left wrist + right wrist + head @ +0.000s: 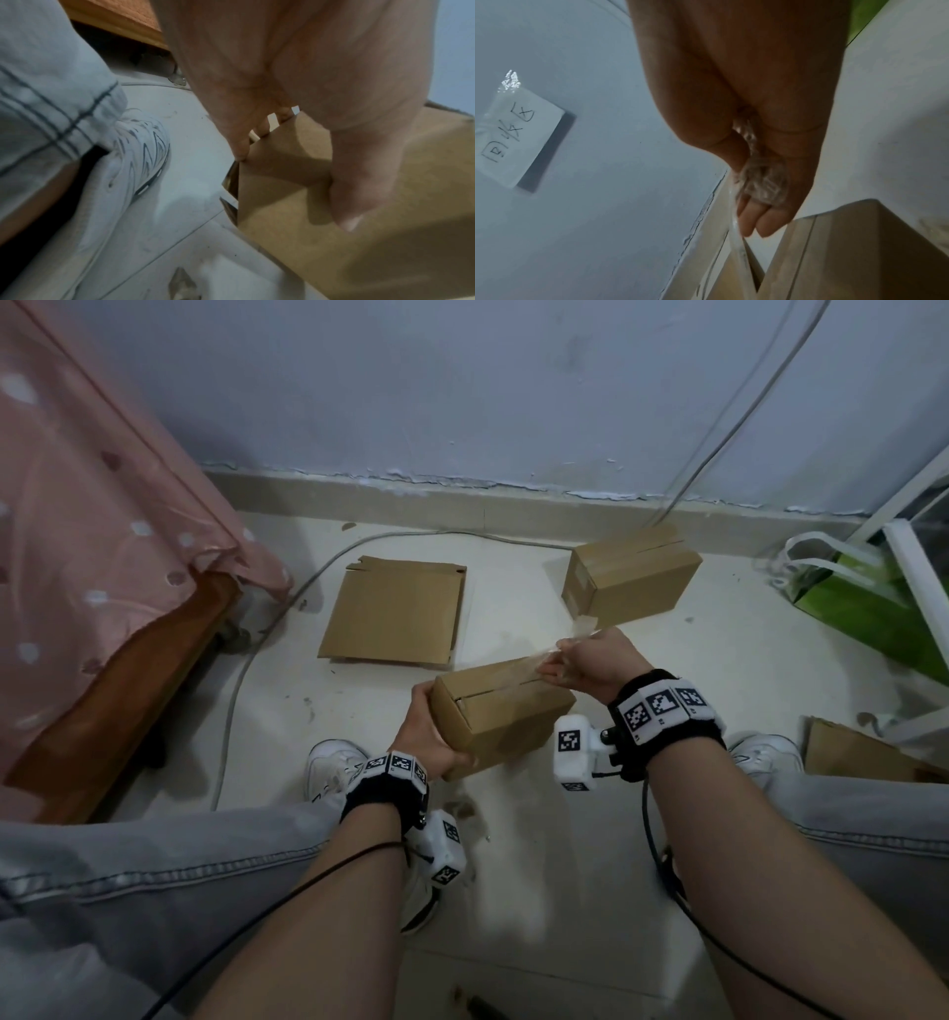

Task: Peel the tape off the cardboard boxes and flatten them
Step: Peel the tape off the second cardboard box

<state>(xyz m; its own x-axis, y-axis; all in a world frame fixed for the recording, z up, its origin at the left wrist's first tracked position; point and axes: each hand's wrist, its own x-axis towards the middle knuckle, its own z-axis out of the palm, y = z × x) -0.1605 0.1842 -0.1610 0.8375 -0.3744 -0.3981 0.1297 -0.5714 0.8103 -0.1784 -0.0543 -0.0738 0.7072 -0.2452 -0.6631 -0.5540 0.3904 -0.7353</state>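
A small brown cardboard box (500, 713) is held above the floor between my knees. My left hand (429, 737) grips its near left end, thumb (357, 192) on the side face (385, 233) and fingers around the end. My right hand (590, 662) is at the box's far right corner and pinches a strip of clear tape (552, 660) pulled up off the top seam; crumpled tape (762, 182) is bunched in its fingers. A second taped box (629, 575) stands on the floor beyond. A flattened box (395, 613) lies to the left.
A pink dotted cloth (102, 516) covers furniture on the left. A grey cable (246, 660) runs over the floor and up the wall. A green bag (862, 603) and white frame (919, 588) stand right. More cardboard (862, 752) lies by my right shoe.
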